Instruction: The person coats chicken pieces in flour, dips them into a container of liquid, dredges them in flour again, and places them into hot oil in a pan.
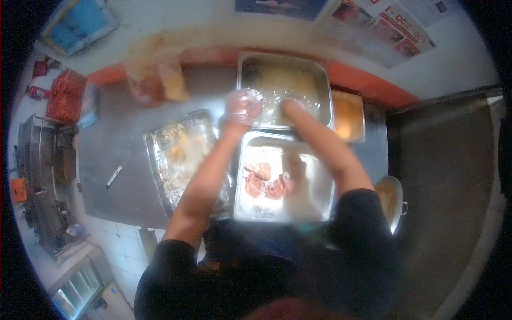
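My left hand (242,108), in a clear plastic glove, is at the near-left corner of a deep metal pan (327,88) of cloudy, bubbly liquid (285,80). Its fingers look curled together; whatever they hold is hidden. Inside that pan, my right hand (293,106) reaches down into the liquid, so its fingers are hidden and blurred. Nearer to me stands a second metal pan (325,213), holding several pieces of raw meat (261,184) on its left side. Both forearms pass over the things in front of me.
To the left lies a tray (184,154) smeared with brownish crumbs. A white marker or pen (113,176) is on the metal table (112,144). Plastic bags (160,80) rest against the wall. An orange-brown container (349,117) is at the right, above a round pan (389,202).
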Demonstrator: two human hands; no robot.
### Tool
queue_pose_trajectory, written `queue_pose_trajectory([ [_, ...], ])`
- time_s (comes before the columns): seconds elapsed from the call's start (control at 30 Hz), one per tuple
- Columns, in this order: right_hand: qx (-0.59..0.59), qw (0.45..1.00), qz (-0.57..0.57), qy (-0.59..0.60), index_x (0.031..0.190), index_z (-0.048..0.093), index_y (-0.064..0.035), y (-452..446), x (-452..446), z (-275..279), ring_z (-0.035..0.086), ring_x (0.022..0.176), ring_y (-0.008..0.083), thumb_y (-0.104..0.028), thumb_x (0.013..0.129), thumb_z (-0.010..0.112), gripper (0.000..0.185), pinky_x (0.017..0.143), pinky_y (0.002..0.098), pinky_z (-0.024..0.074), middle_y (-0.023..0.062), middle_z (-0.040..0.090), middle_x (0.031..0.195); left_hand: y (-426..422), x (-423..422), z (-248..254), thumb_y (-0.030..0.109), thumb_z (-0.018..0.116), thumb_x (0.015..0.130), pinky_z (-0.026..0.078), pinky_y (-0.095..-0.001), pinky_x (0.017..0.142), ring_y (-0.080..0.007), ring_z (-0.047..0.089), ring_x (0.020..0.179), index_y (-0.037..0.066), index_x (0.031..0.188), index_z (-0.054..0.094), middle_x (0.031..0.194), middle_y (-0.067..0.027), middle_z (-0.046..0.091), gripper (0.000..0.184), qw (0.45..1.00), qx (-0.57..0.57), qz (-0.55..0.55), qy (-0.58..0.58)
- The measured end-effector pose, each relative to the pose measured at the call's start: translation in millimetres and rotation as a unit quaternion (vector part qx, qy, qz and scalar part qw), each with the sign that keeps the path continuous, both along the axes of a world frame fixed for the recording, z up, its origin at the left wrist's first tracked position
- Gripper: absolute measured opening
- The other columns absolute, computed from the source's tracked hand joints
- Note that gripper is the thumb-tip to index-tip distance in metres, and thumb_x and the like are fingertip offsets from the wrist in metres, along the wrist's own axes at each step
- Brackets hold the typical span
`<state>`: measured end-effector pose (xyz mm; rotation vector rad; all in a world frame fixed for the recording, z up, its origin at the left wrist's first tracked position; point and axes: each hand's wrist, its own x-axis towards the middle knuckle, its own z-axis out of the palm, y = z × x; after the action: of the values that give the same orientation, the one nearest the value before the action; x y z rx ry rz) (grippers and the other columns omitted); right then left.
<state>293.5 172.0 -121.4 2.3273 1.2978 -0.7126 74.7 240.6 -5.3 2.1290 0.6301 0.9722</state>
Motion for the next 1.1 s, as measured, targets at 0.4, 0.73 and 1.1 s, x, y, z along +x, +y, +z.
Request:
queue_pose_trajectory([
  [0.4,0.110,0.989,0.081,-0.060,0.084,0.068,-0.0038,-11.9,88.5,-69.1,0.062,0.088,0.0318,-0.016,0.074,0.056,0.020,0.077,0.0419,0.0487,0.0175,0.064,0.096,2.0,4.9,-25.9,0.021,0.068,0.067,0.044,-0.0380,0.061,-0.0268,0.057,0.064,0.005,0.066,0.061,0.067,-0.0107,0.059,0.017,0.999,-0.010,-0.007,-0.040],
  [0.73,0.006,0.995,0.099,-0.023,0.092,0.067,-0.0042,-25.8,38.7,54.3,0.061,0.094,0.0308,-0.012,0.073,0.057,0.022,0.078,0.0427,0.0485,0.0169,0.062,0.103,5.3,4.9,-7.8,0.020,0.066,0.067,0.043,-0.0378,0.061,-0.0279,0.056,0.064,0.007,0.066,0.058,0.067,-0.0097,0.057,0.015,0.998,0.044,-0.041,-0.029],
  [1.1,0.175,0.824,-0.206,0.499,0.077,0.060,-0.0048,-58.8,42.7,154.5,0.052,0.070,0.0124,-0.009,0.077,0.060,0.004,0.062,0.0299,0.0413,0.0003,0.057,0.079,-2.1,-3.1,9.8,0.031,0.066,0.067,0.044,-0.0418,0.070,-0.0316,0.057,0.076,0.006,0.075,0.060,0.077,-0.0137,0.060,0.027,0.999,-0.015,-0.032,0.030],
])
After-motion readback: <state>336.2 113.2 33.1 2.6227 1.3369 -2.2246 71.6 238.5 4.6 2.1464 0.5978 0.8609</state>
